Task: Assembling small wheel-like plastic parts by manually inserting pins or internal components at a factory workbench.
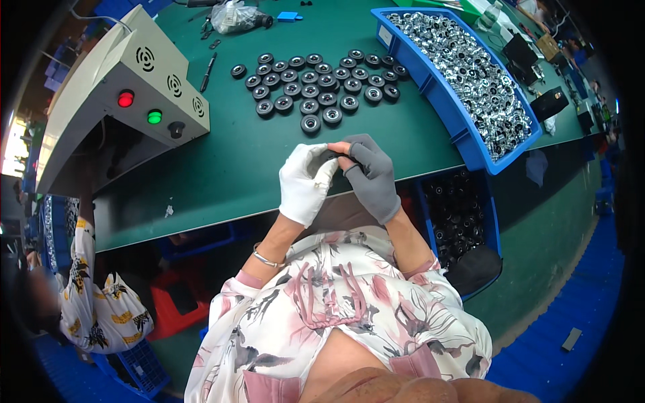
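Nearside of round black wheels [310,93]: fabric-gloved left hand [302,187] and right hand [373,180], fingers pinched on dark piece [332,155]

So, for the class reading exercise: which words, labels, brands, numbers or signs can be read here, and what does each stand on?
None can be read clearly.
White label on the blue tray: too small to read.
Beige machine: curved slot patterns, no lettering I can make out.
Dark wheels: any markings too small.
Dark part between the left hand and right hand: mostly hidden, nothing readable.
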`<state>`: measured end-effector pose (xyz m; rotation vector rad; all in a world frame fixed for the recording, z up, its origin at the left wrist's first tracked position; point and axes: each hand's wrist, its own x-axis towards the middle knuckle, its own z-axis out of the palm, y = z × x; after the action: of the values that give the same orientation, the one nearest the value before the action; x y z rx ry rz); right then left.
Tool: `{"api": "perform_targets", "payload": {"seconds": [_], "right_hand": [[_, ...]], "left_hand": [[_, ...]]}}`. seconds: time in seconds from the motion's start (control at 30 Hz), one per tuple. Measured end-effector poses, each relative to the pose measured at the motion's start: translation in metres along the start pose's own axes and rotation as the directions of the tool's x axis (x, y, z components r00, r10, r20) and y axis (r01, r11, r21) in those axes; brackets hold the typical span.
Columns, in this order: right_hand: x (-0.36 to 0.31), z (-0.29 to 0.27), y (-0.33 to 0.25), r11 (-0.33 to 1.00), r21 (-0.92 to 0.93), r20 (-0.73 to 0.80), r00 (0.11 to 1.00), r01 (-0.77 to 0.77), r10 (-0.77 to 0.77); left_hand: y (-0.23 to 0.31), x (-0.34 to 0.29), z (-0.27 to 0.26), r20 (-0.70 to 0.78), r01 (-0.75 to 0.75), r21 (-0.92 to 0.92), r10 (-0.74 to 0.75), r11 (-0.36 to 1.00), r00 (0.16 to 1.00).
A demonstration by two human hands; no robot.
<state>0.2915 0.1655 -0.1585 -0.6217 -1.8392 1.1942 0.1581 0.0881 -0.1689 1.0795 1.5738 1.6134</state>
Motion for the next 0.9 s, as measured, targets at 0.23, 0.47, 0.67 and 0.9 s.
{"api": "perform_targets", "payload": {"seconds": [0.23,0.47,0.67,0.9], "right_hand": [[0.005,-0.010,0.008,0.999,-0.010,0.067,0.997,0.042,-0.041],[0.006,-0.014,0.012,0.976,-0.082,0.128,0.973,0.202,-0.191],[0.001,-0.011,0.007,0.996,0.077,0.106,0.993,0.045,-0.053],[0.006,-0.014,-0.002,0.883,0.338,0.105,0.946,-0.325,0.307]], "left_hand": [[-0.004,0.005,0.005,-0.030,-0.014,0.094,0.017,0.995,0.999],[-0.003,0.008,0.001,0.064,-0.010,0.167,-0.001,0.986,0.998],[-0.003,0.006,0.000,0.046,0.043,-0.016,-0.043,0.999,0.998],[0.013,0.001,0.004,0.064,0.182,-0.373,-0.170,0.910,0.983]]}}
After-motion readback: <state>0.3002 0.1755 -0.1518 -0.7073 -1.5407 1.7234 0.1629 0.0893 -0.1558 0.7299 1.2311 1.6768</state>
